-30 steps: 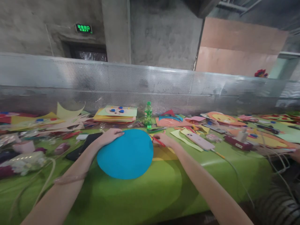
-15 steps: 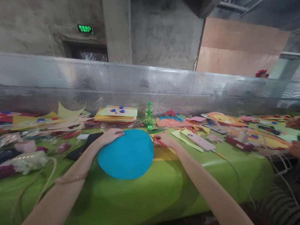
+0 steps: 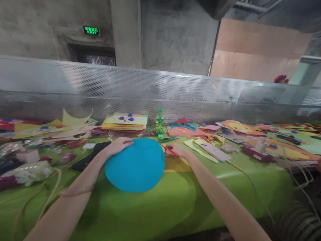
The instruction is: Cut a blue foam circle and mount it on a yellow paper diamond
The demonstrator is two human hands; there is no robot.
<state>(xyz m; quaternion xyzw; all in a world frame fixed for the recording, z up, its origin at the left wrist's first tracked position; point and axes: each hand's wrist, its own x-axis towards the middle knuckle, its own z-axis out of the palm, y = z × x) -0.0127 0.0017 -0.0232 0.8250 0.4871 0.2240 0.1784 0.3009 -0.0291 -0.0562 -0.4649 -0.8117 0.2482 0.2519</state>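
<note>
A large blue paper circle [image 3: 135,164] lies on the green table [image 3: 150,207] in front of me. My left hand [image 3: 117,146] rests on the circle's upper left edge, fingers curled over it. At the circle's right edge, my right hand [image 3: 177,149] is closed around a red pencil [image 3: 171,151] whose tip points at the paper. Under the circle's right side lies a yellow sheet [image 3: 177,165].
A green bottle [image 3: 158,123] stands just behind the circle. A pink phone [image 3: 214,151] with a cable lies to the right. Stacks of coloured paper [image 3: 125,122], cut-outs, a black case [image 3: 90,154] and wrapped items litter the table. A perforated metal barrier [image 3: 160,93] runs behind.
Almost nothing has moved. My right hand with the red pencil has shifted slightly along the circle's right edge. Another person's hand seen at the far right half a second ago is gone.
</note>
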